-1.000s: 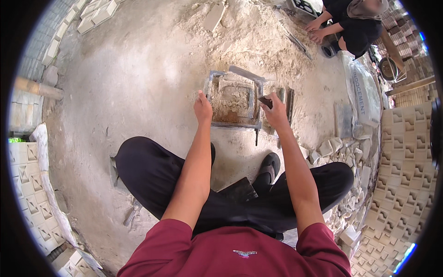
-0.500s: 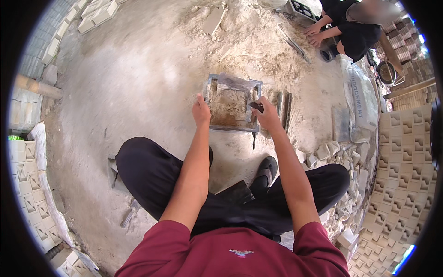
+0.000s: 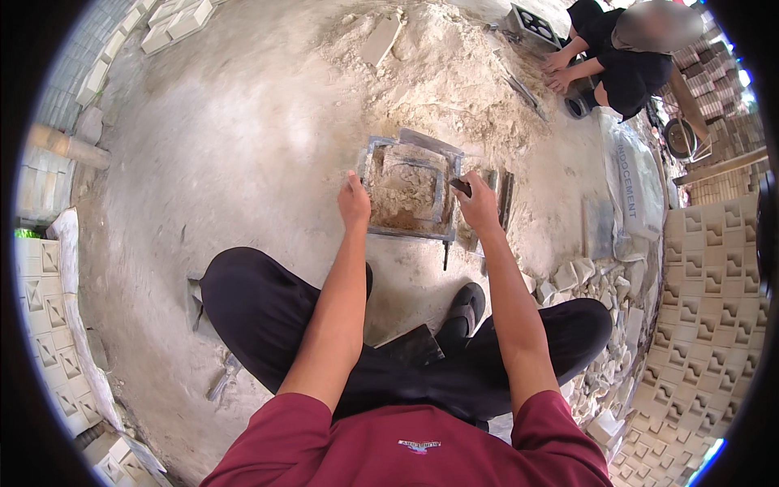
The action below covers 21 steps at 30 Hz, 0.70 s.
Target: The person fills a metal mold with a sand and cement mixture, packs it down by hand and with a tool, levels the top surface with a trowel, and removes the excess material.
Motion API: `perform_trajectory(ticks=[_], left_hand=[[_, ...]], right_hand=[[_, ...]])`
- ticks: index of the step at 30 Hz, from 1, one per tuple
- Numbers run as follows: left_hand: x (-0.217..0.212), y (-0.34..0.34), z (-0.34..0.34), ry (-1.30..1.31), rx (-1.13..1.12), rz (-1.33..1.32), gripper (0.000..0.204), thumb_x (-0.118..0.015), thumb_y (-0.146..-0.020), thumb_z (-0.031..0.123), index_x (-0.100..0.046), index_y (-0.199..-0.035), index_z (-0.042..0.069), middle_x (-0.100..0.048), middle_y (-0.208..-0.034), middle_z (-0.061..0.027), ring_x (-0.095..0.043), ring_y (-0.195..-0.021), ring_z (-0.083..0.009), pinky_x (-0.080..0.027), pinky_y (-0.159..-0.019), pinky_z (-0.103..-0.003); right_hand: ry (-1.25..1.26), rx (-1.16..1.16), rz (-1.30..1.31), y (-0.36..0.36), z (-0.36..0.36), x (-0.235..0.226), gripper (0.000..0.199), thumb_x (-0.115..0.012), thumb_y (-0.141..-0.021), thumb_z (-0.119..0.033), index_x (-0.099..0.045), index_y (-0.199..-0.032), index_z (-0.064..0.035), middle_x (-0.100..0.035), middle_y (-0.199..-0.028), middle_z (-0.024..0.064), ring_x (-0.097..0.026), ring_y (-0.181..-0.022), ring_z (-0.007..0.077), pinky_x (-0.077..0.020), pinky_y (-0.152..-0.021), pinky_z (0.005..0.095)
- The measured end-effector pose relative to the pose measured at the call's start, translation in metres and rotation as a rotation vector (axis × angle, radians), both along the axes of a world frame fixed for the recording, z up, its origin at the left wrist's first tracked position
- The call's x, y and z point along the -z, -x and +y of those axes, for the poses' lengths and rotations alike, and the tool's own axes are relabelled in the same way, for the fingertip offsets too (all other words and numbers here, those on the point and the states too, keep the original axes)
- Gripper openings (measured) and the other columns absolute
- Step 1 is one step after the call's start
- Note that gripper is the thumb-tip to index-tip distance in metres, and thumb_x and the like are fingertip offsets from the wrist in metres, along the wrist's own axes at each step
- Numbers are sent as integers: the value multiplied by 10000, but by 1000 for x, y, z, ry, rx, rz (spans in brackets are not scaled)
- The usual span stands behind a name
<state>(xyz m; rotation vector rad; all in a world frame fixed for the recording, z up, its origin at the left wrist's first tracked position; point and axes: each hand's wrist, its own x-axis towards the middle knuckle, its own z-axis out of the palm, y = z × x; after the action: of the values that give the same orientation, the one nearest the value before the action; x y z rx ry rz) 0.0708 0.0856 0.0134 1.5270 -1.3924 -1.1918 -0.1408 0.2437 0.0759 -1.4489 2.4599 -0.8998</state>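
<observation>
On the ground in front of me lies a square metal mould frame (image 3: pixel 406 235) with a smaller frame (image 3: pixel 441 191) inside it. Pale, sandy mix (image 3: pixel 406 183) fills much of the space, with a darker patch at the near side. My left hand (image 3: pixel 355 201) is closed at the frame's left side, thumb uppermost. At the right side, my right hand (image 3: pixel 479 203) grips a dark flat piece (image 3: pixel 461 187), whose full shape my fingers hide. A grey metal strip (image 3: pixel 430 142) rests aslant across the far edge. From the near right corner a dark rod (image 3: pixel 446 256) sticks out.
Loose sandy mix (image 3: pixel 438 73) spreads beyond the mould. Metal bars (image 3: pixel 506 199) lie to its right. Farther right are a white sack (image 3: pixel 633 174) and broken rubble (image 3: pixel 600 325). A co-worker (image 3: pixel 625 57) crouches at far right beside a mould with round holes (image 3: pixel 531 24).
The dark piece in my right hand has shifted right, off the mould's inside to its edge. The strip at the far edge sits farther right. My left hand stays at the left side.
</observation>
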Motion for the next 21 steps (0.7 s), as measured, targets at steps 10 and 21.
perform_trajectory(ticks=[10,21], left_hand=[[-5,0,5,92,10,-28,593,-342,-987,441,-599,-859,-77,-609,-793,-278,-562,-796,-456,-405,-733,-499],[-2,7,5,87,12,-11,593,-346,-985,430,-574,-809,-89,-593,-747,-268,-547,-746,-445,-398,-704,-499]], right_hand=[[-121,-82,-60,-18,-24,0,248,-678,-833,-172,-548,-1035,-113,-650,-1039,81,-597,-1006,319,-369,-881,484],[-169,-48,24,1,-7,3,236,-679,-823,-137,-563,-1028,-125,-645,-1008,72,-594,-992,289,-342,-854,439]])
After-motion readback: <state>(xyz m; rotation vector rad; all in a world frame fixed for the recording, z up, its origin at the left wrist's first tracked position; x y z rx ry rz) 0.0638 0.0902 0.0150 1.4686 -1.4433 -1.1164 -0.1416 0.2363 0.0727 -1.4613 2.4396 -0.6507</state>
